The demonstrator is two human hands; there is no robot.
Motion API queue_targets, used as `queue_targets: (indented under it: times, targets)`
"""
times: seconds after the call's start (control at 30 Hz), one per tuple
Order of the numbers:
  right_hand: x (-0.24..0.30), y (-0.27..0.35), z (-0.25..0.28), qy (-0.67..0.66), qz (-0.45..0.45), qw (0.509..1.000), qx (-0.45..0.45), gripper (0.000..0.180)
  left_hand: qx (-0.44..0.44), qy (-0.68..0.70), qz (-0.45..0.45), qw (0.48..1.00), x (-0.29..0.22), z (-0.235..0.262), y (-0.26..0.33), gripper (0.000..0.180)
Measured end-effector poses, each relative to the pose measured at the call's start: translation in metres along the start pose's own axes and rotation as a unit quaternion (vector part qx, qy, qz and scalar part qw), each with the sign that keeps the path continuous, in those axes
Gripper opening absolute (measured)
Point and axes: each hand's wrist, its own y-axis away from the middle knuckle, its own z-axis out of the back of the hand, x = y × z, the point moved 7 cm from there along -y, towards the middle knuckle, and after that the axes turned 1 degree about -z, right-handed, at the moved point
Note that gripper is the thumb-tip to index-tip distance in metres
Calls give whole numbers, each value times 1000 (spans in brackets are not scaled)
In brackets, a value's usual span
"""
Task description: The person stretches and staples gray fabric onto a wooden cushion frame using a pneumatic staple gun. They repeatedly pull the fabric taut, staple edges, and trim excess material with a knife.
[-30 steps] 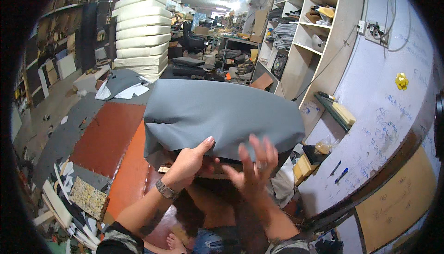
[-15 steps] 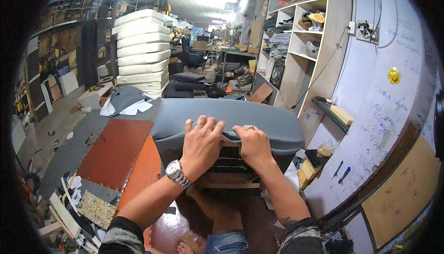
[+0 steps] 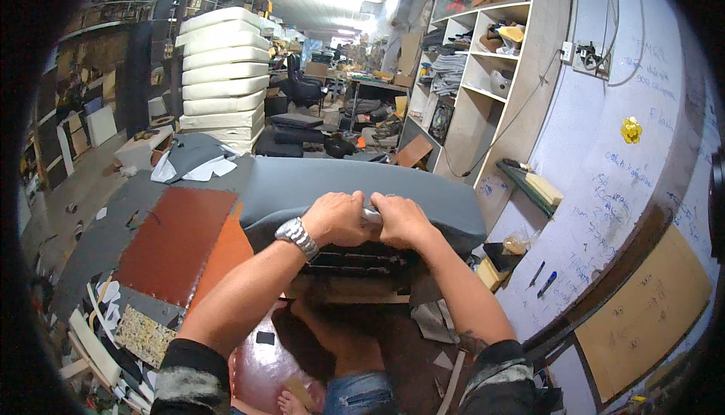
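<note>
A padded seat piece under a smooth grey cover [image 3: 347, 177] lies in front of me. My left hand [image 3: 337, 219], with a metal-band watch [image 3: 297, 238] on its wrist, is closed on the cover's near edge. Right beside it my right hand [image 3: 402, 220] grips the same edge, knuckles up. Between the two fists a bit of pale underside [image 3: 371, 215] shows. Below the hands the dark slatted opening of the frame [image 3: 355, 260] is visible, with a wooden bar [image 3: 347, 294] beneath. My fingertips are hidden under the fabric fold.
A brown sheet [image 3: 177, 245] lies on the left, near foam and trim scraps [image 3: 143, 333]. White cushions [image 3: 225, 67] are stacked behind. A tall shelf unit [image 3: 491, 60] and a marked wall [image 3: 596, 151] stand on the right. A small ledge [image 3: 532, 188] juts from the wall.
My left hand went from spread fingers on top of the cover to a closed grip on its edge. Both hands are now closer together, and the view has shifted slightly.
</note>
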Motion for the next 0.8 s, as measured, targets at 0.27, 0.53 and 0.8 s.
queue_targets:
  times: [0.27,0.53,0.8]
  targets:
    - [6,-8,1,101,-27,991,-82,38,-73,-100,-16,992,3,0,-7,21]
    - [-1,-9,-38,122,52,905,-404,5,-272,-239,-73,929,10,-27,-1,5]
    - [-31,19,-122,94,107,804,-578,18,-280,-303,-171,895,32,-85,32,38]
